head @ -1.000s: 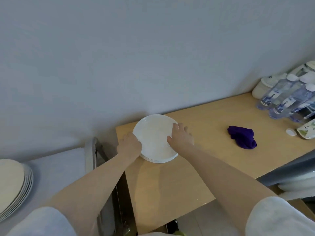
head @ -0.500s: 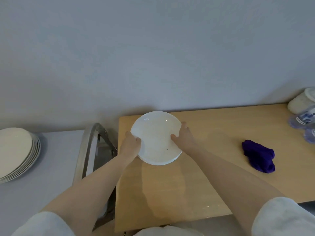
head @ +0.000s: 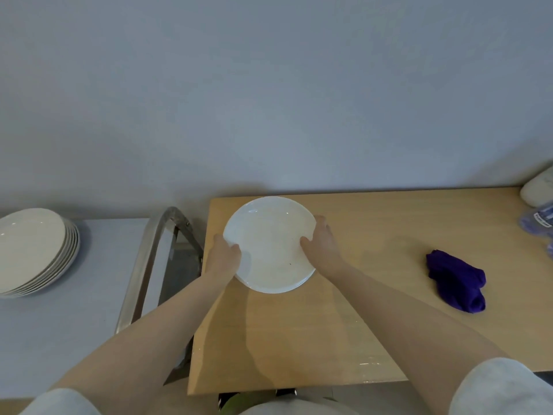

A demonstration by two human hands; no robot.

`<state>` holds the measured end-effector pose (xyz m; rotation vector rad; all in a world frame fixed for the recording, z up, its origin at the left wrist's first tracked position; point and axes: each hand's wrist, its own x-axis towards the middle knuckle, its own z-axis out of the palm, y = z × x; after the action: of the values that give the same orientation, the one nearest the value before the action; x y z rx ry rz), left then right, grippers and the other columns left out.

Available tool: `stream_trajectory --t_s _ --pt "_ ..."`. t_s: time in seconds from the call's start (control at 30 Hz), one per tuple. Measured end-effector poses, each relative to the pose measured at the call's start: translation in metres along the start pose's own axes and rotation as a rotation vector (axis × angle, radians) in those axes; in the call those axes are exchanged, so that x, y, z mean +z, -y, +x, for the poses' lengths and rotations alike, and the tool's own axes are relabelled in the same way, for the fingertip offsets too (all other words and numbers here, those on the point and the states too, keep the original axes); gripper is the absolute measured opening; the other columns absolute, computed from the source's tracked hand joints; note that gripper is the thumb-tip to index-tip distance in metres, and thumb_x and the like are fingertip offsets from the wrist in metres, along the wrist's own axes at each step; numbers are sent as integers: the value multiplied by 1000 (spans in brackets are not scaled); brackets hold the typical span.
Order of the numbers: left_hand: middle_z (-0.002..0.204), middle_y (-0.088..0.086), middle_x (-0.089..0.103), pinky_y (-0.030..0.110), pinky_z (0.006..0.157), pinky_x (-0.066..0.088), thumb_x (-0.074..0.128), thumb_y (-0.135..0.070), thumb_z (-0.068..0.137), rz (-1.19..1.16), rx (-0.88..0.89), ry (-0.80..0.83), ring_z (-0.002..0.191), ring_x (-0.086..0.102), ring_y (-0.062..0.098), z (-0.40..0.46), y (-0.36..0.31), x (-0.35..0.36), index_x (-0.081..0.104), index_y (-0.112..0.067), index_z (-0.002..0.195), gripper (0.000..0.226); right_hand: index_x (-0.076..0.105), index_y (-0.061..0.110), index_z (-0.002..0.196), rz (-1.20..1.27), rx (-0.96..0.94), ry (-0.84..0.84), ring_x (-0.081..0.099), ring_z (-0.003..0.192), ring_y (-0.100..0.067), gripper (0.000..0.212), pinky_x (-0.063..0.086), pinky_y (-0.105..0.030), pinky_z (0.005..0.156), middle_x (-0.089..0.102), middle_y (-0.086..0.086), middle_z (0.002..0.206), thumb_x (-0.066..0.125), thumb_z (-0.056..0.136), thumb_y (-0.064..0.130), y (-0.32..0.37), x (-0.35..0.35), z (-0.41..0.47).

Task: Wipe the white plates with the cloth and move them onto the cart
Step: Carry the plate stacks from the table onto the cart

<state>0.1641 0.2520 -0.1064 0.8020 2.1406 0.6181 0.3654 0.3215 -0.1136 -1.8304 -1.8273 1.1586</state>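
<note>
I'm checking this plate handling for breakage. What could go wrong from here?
1. Both hands, left hand and right hand, grip the top plate by its rim only; it might slip.
2. More rims show under that plate, so a lower one may get dragged along.
3. The cart's metal handle stands between the table and the cart stack; the plate might knock it.

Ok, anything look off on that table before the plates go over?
One thing: a small dark speck sits on the top white plate, near the right hand. The purple cloth lies untouched.
</note>
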Motion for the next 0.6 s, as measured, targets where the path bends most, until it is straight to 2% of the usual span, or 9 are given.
stream_trajectory --t_s 0.13,0.23,0.33,0.47,0.6 --pt "123 15 52 41 73 52 43 -12 97 -39 -26 -26 98 53 29 -13 8 -4 30 -3 136 42 27 30 123 -2 -26 17 54 97 -25 52 51 -41 80 46 -1 114 46 74 31 2 4 -6" --pt "126 15 51 41 76 52 43 -14 97 -44 -31 -52 107 54 33 -23 14 -13 28 -4 139 46 27 33 119 -3 -49 27 54 97 -23 52 52 -42 78 46 1 112 45 71 34 10 8 -10" --pt "125 16 52 40 74 52 44 -15 96 -69 -28 -75 105 55 32 -31 21 -27 30 -4 136 44 27 33 118 -40 -89 26 54 95 -23 52 52 -40 74 47 5 106 45 69 36 23 12 -13" --pt "124 16 53 39 70 52 46 -19 95 -107 -27 -135 102 56 32 -41 30 -49 32 -3 136 46 29 31 117 -45 -146 45 55 94 -24 49 53 -45 76 47 9 100 44 70 36 43 24 -21" --pt "117 14 54 41 71 54 47 -21 94 -142 -16 -205 91 52 27 -50 46 -77 33 -4 135 47 28 33 118 -49 -176 65 55 95 -24 50 52 -46 78 49 8 106 43 71 40 67 41 -35"
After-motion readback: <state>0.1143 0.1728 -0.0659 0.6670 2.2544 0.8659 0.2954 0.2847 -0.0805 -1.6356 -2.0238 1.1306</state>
